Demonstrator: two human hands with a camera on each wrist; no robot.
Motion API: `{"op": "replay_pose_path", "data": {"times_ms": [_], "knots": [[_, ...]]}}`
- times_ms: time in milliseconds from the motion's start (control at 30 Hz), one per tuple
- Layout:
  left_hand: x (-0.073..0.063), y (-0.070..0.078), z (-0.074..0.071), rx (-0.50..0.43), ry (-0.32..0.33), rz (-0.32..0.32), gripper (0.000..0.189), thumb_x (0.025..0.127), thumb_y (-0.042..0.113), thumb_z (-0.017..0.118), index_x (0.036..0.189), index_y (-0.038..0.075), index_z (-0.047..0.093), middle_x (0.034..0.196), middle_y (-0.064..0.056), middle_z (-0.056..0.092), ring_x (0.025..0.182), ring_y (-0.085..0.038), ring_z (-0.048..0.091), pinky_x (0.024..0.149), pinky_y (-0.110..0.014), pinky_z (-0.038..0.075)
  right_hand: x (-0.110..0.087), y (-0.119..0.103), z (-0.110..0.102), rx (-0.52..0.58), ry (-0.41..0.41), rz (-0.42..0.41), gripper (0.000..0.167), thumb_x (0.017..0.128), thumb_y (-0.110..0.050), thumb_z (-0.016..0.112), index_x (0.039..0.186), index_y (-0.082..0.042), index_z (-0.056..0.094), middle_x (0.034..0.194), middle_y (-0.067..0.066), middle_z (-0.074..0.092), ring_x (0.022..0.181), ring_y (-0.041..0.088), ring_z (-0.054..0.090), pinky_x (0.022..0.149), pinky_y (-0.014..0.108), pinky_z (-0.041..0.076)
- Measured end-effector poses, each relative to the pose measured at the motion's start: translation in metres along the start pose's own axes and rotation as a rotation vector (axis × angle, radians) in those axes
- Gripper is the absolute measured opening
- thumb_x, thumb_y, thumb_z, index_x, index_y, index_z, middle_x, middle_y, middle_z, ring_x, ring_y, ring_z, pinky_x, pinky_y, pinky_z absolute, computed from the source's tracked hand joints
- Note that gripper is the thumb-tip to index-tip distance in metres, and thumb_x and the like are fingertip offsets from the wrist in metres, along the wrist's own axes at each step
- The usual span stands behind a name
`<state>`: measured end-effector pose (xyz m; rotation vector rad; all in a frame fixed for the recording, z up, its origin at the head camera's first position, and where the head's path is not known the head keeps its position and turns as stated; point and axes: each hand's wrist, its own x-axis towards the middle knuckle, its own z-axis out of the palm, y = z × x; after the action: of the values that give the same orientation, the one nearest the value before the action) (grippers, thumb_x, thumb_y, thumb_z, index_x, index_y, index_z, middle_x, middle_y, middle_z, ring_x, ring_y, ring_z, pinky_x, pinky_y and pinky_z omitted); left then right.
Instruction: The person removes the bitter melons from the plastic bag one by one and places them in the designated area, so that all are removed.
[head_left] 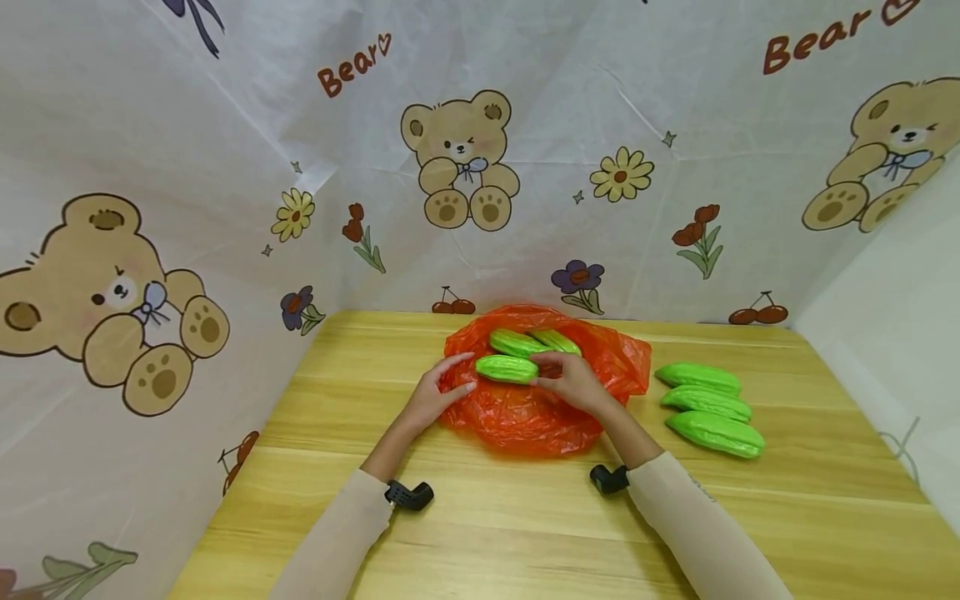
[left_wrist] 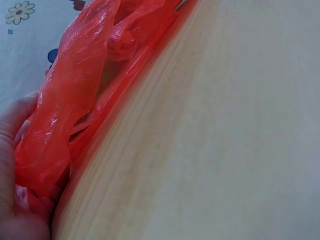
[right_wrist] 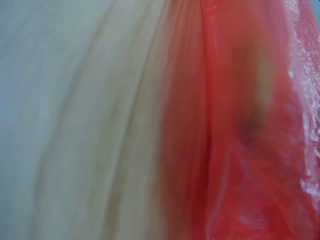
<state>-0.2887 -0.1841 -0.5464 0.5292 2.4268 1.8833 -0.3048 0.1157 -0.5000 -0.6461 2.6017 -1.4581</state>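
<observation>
The printed wall cloth [head_left: 562, 100] reads "Bear" twice in red (a heart [head_left: 385, 44] follows each).

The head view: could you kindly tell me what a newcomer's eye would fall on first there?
Probably the crumpled red plastic bag in the middle of the wooden table, where the right hand holds a bright green gourd by one end. Next come three more green gourds, side by side to the right of the bag, and the bear-print cloth hanging behind.
</observation>
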Motion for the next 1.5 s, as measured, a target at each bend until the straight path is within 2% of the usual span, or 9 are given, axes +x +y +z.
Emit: {"op": "replay_pose_path", "data": {"times_ms": [333, 700, 1200, 1400, 1500], "knots": [[0.001, 0.001, 0.0, 0.002, 0.0, 0.0, 0.058, 0.094, 0.035, 0.075, 0.147, 0.025, 0.055, 0.154, 0.001, 0.045, 0.144, -0.026, 0.038, 0.116, -0.05, 0.036, 0.004, 0.0, 0.002, -0.017, 0.0, -0.013, 0.042, 0.089, -0.005, 0.077, 0.13, -0.003, 0.068, 0.12, 0.017, 0.07, 0.106, 0.033, 0.067, 0.092, 0.046, 0.056], [0.001, 0.001, 0.0, 0.003, -0.001, 0.013, 0.055, 0.094, 0.034, 0.075, 0.145, 0.028, 0.055, 0.153, 0.001, 0.045, 0.143, -0.025, 0.039, 0.115, -0.05, 0.036, 0.008, 0.0, 0.002, -0.004, 0.02, 0.013, 0.037, 0.089, -0.004, 0.077, 0.126, -0.003, 0.071, 0.115, 0.017, 0.072, 0.106, 0.036, 0.067, 0.09, 0.046, 0.057], [0.001, -0.001, 0.001, 0.009, 0.003, 0.018, 0.056, 0.094, 0.034, 0.074, 0.146, 0.025, 0.055, 0.154, 0.0, 0.044, 0.145, -0.026, 0.036, 0.117, -0.053, 0.033, 0.011, 0.001, 0.006, -0.018, 0.031, 0.041, 0.04, 0.085, -0.003, 0.08, 0.125, -0.003, 0.072, 0.112, 0.017, 0.072, 0.099, 0.031, 0.07, 0.088, 0.042, 0.059], [0.001, 0.001, 0.0, -0.007, -0.008, -0.007, 0.058, 0.095, 0.026, 0.074, 0.149, 0.019, 0.052, 0.157, -0.005, 0.041, 0.146, -0.027, 0.034, 0.118, -0.052, 0.031, 0.012, 0.001, 0.008, -0.029, 0.04, 0.051, 0.041, 0.084, -0.002, 0.082, 0.124, -0.003, 0.072, 0.11, 0.017, 0.073, 0.097, 0.03, 0.07, 0.087, 0.041, 0.059], [0.0, 0.0, 0.0, -0.008, -0.007, -0.008, 0.058, 0.095, 0.028, 0.074, 0.148, 0.02, 0.052, 0.156, -0.004, 0.042, 0.146, -0.027, 0.034, 0.118, -0.052, 0.031, 0.012, 0.0, 0.008, -0.035, 0.037, 0.053, 0.042, 0.083, -0.003, 0.082, 0.124, -0.003, 0.072, 0.11, 0.016, 0.073, 0.098, 0.03, 0.07, 0.087, 0.042, 0.059]]}}
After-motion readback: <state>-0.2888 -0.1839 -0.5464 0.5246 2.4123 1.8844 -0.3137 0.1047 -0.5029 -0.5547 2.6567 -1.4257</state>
